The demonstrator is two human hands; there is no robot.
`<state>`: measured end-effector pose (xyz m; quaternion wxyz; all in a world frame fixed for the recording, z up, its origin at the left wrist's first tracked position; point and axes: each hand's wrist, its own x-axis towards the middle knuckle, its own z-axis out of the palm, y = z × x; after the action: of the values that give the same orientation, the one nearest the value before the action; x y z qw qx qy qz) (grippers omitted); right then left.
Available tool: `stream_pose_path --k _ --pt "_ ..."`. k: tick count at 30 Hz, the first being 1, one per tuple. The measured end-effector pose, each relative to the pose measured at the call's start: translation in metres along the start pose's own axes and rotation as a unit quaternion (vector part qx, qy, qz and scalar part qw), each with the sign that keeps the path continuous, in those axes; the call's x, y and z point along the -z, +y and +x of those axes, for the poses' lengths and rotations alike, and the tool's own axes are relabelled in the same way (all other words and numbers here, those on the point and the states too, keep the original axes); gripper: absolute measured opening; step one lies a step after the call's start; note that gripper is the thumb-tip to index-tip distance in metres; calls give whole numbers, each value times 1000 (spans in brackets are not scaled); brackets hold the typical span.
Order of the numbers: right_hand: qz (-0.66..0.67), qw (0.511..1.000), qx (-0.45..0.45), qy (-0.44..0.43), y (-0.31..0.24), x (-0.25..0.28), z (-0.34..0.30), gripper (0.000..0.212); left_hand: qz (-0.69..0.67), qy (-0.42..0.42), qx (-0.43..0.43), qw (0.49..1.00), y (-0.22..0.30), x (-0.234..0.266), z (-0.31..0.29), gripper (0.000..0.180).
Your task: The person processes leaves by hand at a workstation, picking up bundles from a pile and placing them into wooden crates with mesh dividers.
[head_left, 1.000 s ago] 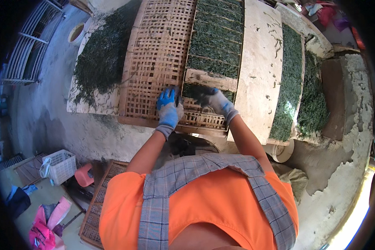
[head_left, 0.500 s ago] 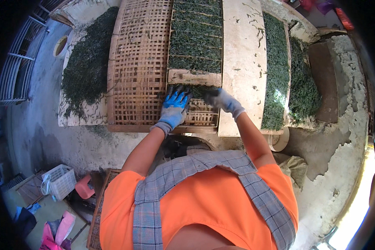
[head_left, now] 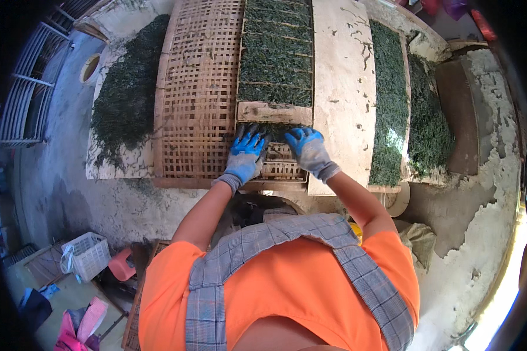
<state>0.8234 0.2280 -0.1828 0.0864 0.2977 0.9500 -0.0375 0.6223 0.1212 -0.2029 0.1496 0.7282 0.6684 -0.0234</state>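
Both my hands wear blue-and-grey gloves with dark-stained fingertips. My left hand (head_left: 246, 154) lies palm down, fingers stretched and slightly apart, at the left end of a strip of dark green shredded leaves (head_left: 273, 130). At the strip's right end rests my right hand (head_left: 308, 150), its fingers laid forward on the leaves. The strip sits in a narrow wooden frame (head_left: 240, 88) on a woven bamboo tray (head_left: 199, 111). Just beyond my fingers a flat wooden board (head_left: 274, 112) spans the frame. Farther up, leaf-filled sections (head_left: 276, 64) are split by thin slats.
Right of the frame lies a pale board (head_left: 342, 105) with leaf scraps, then a leaf-covered strip (head_left: 386, 111) and a leaf heap (head_left: 427, 123). Another leaf heap (head_left: 123, 88) is at far left. A white plastic basket (head_left: 88, 257) stands at lower left.
My right hand, blurred before, has settled on the right end of the leaf strip, its fingers now pointing forward. The left hand stays in nearly the same place.
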Motion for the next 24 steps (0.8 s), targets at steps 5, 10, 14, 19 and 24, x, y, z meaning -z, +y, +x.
stream_pose_path --k 5,10,14,19,24 --pt "-64 991 -9 -115 -7 6 31 28 22 3 -5 1000 0 0 -1 54" --pt "392 915 -68 60 27 2 21 27 5 50 -38 998 -9 -12 3 54" --pt "444 872 -206 -30 37 22 10 34 -31 102 -39 994 -10 -16 0 48" --pt "661 718 -211 -55 38 -1 6 38 -53 104 -4 993 16 21 8 51" --pt "671 696 -184 179 25 -8 24 26 12 42 -78 996 16 0 23 55"
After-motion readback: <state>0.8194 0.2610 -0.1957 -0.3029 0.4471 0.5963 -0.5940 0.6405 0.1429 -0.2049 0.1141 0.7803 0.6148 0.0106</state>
